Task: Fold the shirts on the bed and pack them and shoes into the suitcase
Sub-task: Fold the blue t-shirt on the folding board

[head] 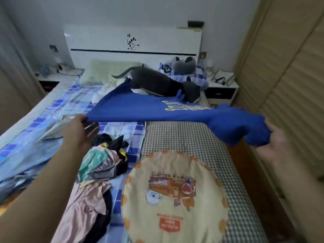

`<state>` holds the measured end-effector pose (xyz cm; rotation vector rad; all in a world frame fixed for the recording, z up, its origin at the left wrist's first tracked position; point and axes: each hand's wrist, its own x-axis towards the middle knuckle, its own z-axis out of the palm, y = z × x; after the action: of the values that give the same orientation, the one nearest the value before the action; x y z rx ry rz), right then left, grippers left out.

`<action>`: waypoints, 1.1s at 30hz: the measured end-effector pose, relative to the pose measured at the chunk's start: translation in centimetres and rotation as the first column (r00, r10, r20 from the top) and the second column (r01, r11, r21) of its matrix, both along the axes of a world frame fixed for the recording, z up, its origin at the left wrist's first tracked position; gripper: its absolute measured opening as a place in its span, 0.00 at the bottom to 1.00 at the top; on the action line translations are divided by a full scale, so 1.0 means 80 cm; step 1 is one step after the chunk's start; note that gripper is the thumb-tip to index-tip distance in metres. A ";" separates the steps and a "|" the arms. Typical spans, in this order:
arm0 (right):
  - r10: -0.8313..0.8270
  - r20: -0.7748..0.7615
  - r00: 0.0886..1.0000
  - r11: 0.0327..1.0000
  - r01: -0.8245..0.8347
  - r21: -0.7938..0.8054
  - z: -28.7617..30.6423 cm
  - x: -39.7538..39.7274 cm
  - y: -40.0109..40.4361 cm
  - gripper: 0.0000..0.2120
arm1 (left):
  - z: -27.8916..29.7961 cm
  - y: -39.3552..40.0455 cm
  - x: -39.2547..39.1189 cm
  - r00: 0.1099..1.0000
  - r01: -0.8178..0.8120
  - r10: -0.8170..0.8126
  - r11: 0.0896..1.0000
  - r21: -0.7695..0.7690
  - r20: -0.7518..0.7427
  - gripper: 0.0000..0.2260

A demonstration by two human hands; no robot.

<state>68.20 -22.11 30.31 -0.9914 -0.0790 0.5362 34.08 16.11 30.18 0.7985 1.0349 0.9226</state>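
- The blue shirt point(149, 107) is stretched out flat in the air above the bed point(192, 137), between the two hands.
- The left hand point(79, 130) grips the shirt's left edge; the fingers look blurred, so how tightly they curl is hard to tell.
- The right hand point(275, 139) holds the bunched right end of the shirt, with the fingers curled under the cloth.
- Yellow lettering point(184, 106) shows on the shirt near its right end.
- A grey cat point(157, 83) stands on the bed just behind the shirt, its head down at the shirt's far edge.
- A pile of clothes point(105, 158) lies on the bed below the shirt, on the near side.
- A round cushion point(175, 199) lies beside the pile, to its right.
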 end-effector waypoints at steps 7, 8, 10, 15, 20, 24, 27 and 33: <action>-0.073 -0.464 0.883 0.936 -0.100 -0.336 -0.227 -0.113 -0.080 0.33 | -0.264 -0.075 -0.097 0.924 -0.017 -0.089 0.962 -0.274 -0.372 0.07; -0.110 -0.513 0.851 0.920 -0.109 -0.377 -0.257 -0.121 -0.091 0.25 | -0.300 -0.084 -0.110 0.895 -0.015 -0.129 0.948 -0.317 -0.428 0.06; -0.203 -0.604 0.771 0.851 -0.167 -0.498 -0.314 -0.144 -0.113 0.17 | -0.363 -0.099 -0.132 0.825 -0.036 -0.185 0.926 -0.376 -0.533 0.05; -0.270 -0.631 0.728 0.741 -0.261 -0.618 -0.395 -0.183 -0.149 0.24 | -0.462 -0.125 -0.169 0.779 -0.050 -0.279 0.866 -0.498 -0.562 0.06; -0.262 -0.572 0.777 0.712 -0.244 -0.659 -0.375 -0.201 -0.164 0.17 | -0.461 -0.145 -0.193 0.776 -0.057 -0.225 0.906 -0.420 -0.590 0.07; -0.306 -0.554 0.774 0.657 -0.250 -0.711 -0.361 -0.229 -0.185 0.18 | -0.448 -0.162 -0.219 0.729 -0.062 -0.212 0.926 -0.372 -0.650 0.08; -0.369 -0.563 0.740 0.594 -0.278 -0.755 -0.357 -0.250 -0.200 0.10 | -0.460 -0.177 -0.238 0.718 -0.142 -0.180 0.908 -0.394 -0.672 0.10; -0.362 -0.600 0.713 0.575 -0.336 -0.746 -0.363 -0.252 -0.212 0.07 | -0.461 -0.318 -0.124 0.578 0.128 -0.628 0.700 -0.702 -0.521 0.10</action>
<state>48.02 -39.07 1.28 -1.6373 1.0033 0.9576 24.12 -9.32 -6.71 0.8110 1.6501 -0.2384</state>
